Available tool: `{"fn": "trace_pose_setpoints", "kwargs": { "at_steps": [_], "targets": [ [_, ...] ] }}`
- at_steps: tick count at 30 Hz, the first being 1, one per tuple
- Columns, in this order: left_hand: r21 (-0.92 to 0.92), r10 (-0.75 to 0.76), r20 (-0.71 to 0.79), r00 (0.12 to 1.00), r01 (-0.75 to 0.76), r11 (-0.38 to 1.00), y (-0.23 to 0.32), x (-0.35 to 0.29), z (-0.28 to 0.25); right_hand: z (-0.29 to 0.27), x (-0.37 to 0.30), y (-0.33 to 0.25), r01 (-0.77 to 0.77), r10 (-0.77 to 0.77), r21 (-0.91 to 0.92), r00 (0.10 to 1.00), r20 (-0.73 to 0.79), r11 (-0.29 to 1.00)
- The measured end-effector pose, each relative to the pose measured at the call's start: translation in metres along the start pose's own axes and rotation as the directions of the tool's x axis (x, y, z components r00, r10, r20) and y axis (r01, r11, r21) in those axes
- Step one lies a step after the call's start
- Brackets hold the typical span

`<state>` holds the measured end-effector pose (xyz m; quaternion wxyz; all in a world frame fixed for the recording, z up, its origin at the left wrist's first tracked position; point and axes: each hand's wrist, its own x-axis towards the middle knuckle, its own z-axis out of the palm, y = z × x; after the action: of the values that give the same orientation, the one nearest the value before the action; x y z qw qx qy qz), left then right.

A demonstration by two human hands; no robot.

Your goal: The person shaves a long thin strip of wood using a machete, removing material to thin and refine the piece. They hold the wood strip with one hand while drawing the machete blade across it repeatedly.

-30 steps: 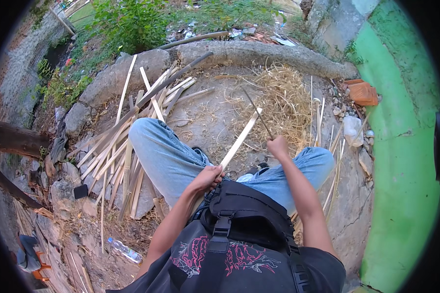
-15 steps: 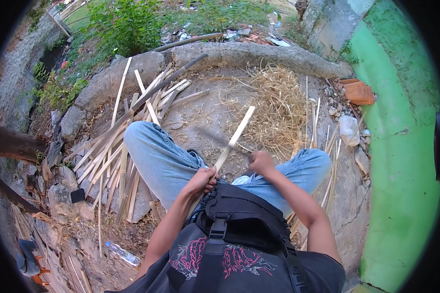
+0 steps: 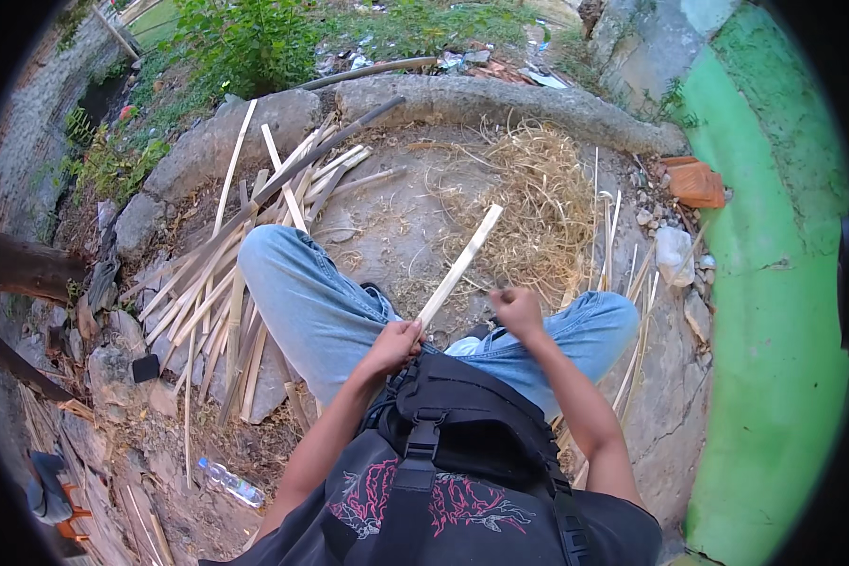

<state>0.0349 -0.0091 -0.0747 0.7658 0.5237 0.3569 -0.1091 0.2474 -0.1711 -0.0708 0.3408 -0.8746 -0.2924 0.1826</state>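
My left hand [image 3: 393,347] is closed round the lower part of a pale bamboo strip [image 3: 462,262], close to the black bag [image 3: 462,391] at my waist. The strip slants up and away to the right between my knees. To the right of the strip, my right hand [image 3: 516,311] is a closed fist, apart from it. A long dark-bladed knife showed in this hand half a second ago; now its blade is barely visible, blurred or edge-on.
Many split bamboo strips [image 3: 219,300] lie heaped beyond my left knee. Curly shavings [image 3: 542,203] are piled ahead on the right. A low stone kerb [image 3: 500,106] runs across the far side, and a green wall [image 3: 759,377] stands at right. A plastic bottle [image 3: 231,482] lies at lower left.
My right hand has moved slightly right and away from the bamboo strip, and the blade that crossed the strip no longer does. My left hand and the strip have hardly moved.
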Motion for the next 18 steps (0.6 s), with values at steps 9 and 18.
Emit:
{"fn": "trace_pose_setpoints", "kwargs": {
  "at_steps": [9, 18],
  "targets": [
    [0.108, 0.086, -0.015, 0.996, -0.084, 0.991, -0.014, 0.012, -0.003, 0.027, -0.015, 0.002, 0.274, -0.178, -0.292, 0.932, 0.315, 0.916],
    [0.175, 0.156, -0.042, 0.987, -0.146, 0.974, -0.019, 0.017, -0.001, -0.004, 0.046, 0.035, -0.275, 0.219, -0.247, 0.947, -0.233, 0.929]
  ]
}}
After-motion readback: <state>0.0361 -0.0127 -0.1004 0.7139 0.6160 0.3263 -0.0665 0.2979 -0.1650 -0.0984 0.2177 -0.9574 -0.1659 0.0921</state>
